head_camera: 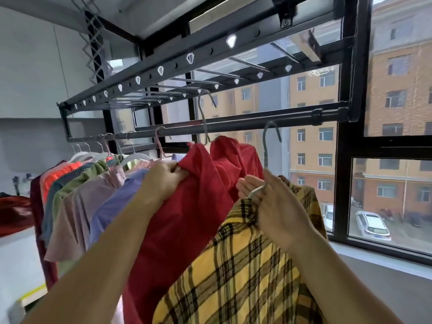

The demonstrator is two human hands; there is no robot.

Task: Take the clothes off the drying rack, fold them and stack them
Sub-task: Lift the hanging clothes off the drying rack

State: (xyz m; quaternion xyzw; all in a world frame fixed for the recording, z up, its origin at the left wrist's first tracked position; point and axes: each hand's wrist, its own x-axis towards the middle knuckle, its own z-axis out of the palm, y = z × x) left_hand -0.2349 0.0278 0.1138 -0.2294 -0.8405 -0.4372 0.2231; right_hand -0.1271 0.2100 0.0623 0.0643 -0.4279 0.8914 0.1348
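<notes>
Beneath the window-side rack rail [233, 127], the left hand [161, 181] clutches the limp red garment [194, 218], and the right hand [275, 206] loosely holds the plaid shirt [245, 277] by its stiff hanger [264, 155], likely the surer hold.

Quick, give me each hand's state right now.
Left hand: grips the red garment.
Right hand: holds the grey hanger of the yellow plaid shirt.
</notes>
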